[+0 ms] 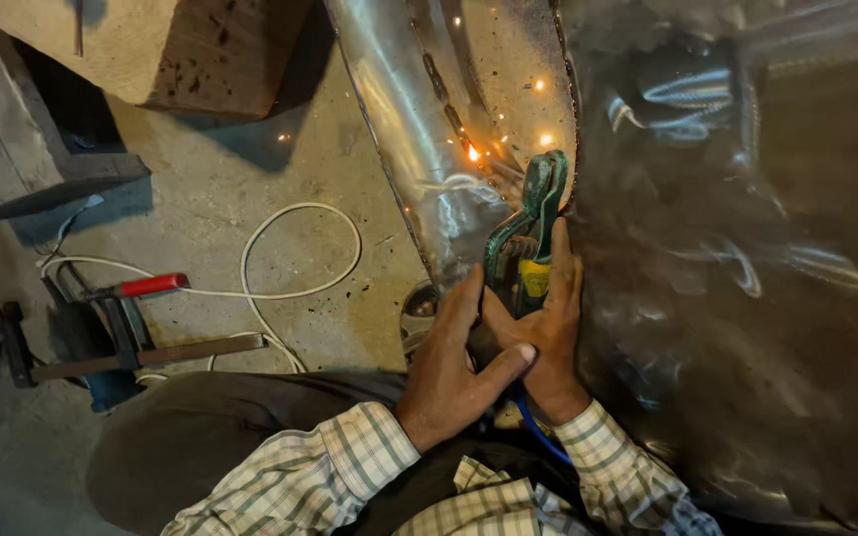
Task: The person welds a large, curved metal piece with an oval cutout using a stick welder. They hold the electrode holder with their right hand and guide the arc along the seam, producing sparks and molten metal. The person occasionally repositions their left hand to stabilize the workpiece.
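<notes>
Concrete floor (250, 189) fills the left of the frame. At centre, our left hand (449, 367) and right hand (548, 328) both grasp a green grinder (528, 218), sparking against shiny sheet metal (419, 119).

left hand (449, 362) — fingers curled, thumb out | right hand (548, 328) — clenched, wrists touching

A single head-worn camera looks steeply down, close over both hands (499, 347). The concrete floor (250, 208) fills the left (the right side appears blurred).
</notes>
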